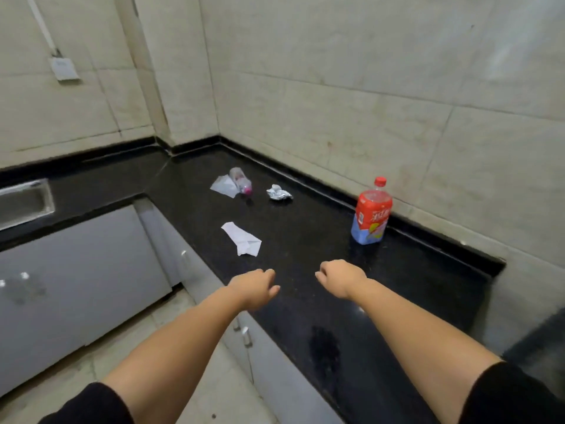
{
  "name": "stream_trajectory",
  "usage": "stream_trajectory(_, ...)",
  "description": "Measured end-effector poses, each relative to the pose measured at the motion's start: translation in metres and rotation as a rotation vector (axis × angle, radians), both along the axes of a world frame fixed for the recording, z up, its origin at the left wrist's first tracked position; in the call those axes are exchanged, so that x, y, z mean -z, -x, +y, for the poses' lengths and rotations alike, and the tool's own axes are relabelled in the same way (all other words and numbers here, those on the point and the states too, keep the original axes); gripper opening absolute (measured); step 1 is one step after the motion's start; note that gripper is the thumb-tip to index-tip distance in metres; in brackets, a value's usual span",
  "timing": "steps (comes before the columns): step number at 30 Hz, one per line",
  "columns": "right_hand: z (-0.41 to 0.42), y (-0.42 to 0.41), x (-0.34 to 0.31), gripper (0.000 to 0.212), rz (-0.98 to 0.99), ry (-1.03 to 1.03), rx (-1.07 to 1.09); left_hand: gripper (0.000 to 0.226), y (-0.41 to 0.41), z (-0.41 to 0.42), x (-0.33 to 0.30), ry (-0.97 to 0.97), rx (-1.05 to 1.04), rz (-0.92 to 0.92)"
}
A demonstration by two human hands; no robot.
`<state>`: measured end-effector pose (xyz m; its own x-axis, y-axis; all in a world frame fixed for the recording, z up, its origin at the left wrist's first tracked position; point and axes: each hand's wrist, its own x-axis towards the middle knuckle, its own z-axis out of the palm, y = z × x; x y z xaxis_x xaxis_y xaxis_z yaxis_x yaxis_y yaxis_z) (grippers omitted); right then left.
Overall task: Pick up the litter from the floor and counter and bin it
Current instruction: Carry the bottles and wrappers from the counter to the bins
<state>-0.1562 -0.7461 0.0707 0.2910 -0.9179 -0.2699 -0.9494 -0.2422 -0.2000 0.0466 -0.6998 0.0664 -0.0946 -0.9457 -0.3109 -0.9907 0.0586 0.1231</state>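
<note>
On the black counter [305, 228] lies a folded white paper [243, 239], nearest to me. Farther back lie a small clear plastic bottle with a pink cap [241, 180], a clear plastic wrapper [224, 186] beside it, and a crumpled foil ball [278, 193]. A red-capped drink bottle [371, 214] stands upright by the right wall. My left hand [255, 286] hovers over the counter's front edge, fingers loosely curled, holding nothing. My right hand [341, 278] hangs above the counter, curled shut and empty. Both hands are short of the paper. No bin is in view.
A steel sink [26, 203] is set in the counter at far left. Grey cabinet doors [79, 270] run below the counter, with tiled floor [146, 341] in front. Tiled walls close the corner; a wall socket [64, 68] is at upper left.
</note>
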Motion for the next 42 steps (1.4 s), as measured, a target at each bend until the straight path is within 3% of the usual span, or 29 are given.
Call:
stream_trajectory(6,-0.078,0.010,-0.013,0.035,-0.019,0.212,0.154,0.052,-0.020,-0.101,0.008,0.037,0.069,0.002)
stream_trajectory(13,-0.182,0.044,-0.028,0.039,0.021,0.619,0.341,0.069,-0.026,-0.178,0.065,0.040,-0.065,-0.054)
stream_trajectory(16,-0.213,0.058,-0.021,0.056,0.030,0.633,0.446,0.079,-0.034,-0.200,0.086,0.005,-0.204,-0.047)
stream_trajectory(20,-0.237,0.074,-0.001,0.060,0.001,0.537,0.518,0.088,-0.043,-0.215,0.107,-0.052,-0.433,0.055)
stream_trajectory(22,-0.242,0.078,0.004,0.056,-0.013,0.541,0.492,0.082,-0.044,-0.219,0.111,-0.054,-0.479,0.059)
stream_trajectory(27,-0.242,0.078,-0.004,0.041,-0.078,0.596,0.397,0.041,-0.041,-0.213,0.108,-0.020,-0.517,0.134)
stream_trajectory(32,-0.228,0.048,-0.020,0.037,-0.120,0.509,0.179,0.036,-0.033,-0.174,0.107,0.018,-0.427,0.182)
stream_trajectory(35,-0.215,0.008,-0.025,0.038,-0.255,0.404,0.055,0.034,-0.036,-0.146,0.095,0.066,-0.429,0.244)
stream_trajectory(42,-0.150,-0.161,-0.044,0.043,-0.369,0.455,-0.386,0.032,-0.127,-0.031,0.052,0.318,-0.650,0.153)
